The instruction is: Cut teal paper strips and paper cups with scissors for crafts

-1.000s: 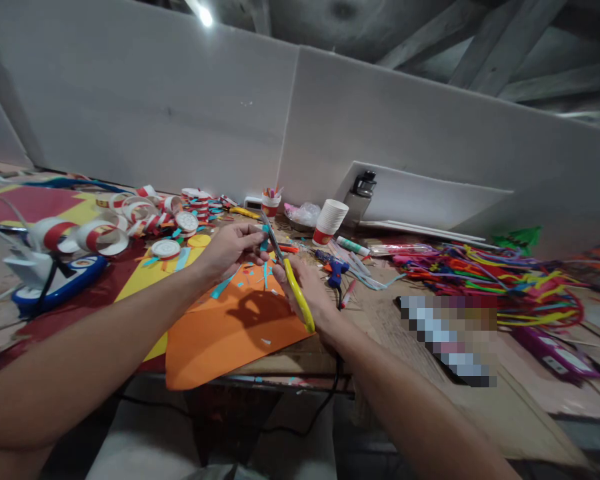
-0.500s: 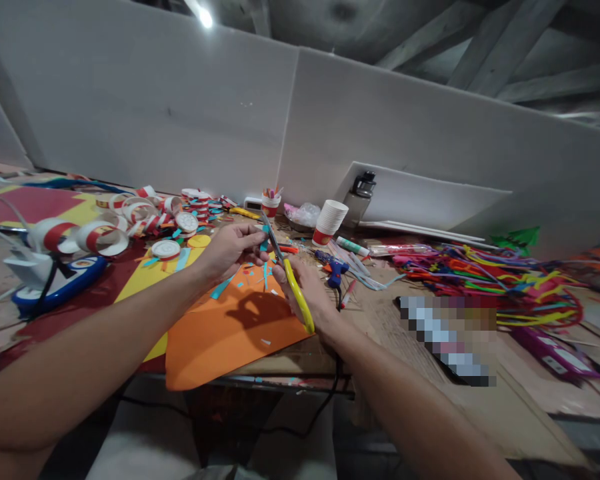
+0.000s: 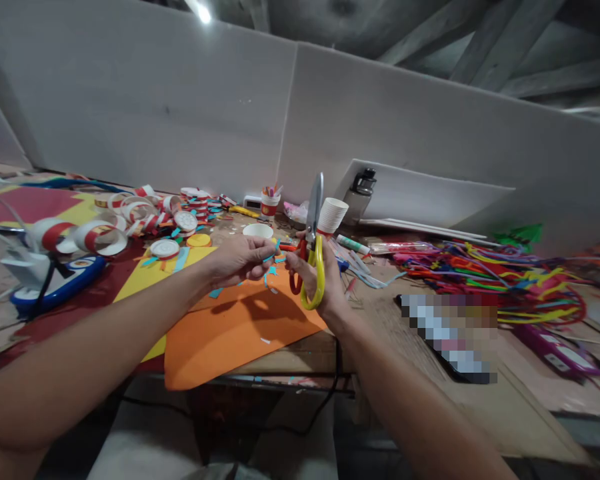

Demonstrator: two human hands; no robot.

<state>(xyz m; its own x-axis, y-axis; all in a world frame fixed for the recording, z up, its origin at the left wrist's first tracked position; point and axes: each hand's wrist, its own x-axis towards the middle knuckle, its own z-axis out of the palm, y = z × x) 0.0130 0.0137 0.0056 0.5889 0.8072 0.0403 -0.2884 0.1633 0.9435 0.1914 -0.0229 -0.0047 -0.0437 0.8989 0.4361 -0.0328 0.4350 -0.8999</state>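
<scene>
Over at the left, red-and-white paper rings [image 3: 100,235] litter the bench [image 3: 480,407]. The left hand [image 3: 236,260] is pinched closed on a teal paper strip [image 3: 270,257] above the orange sheet [image 3: 240,327]. Just beside it, the right hand [image 3: 334,288] grips the scissors [image 3: 314,207], blades upright. Paper cups [image 3: 331,217] stand behind them.

Both forearms reach forward, the left hand [image 3: 240,259] pinched closed, the right hand [image 3: 320,280] curled, fingertips nearly touching.
</scene>
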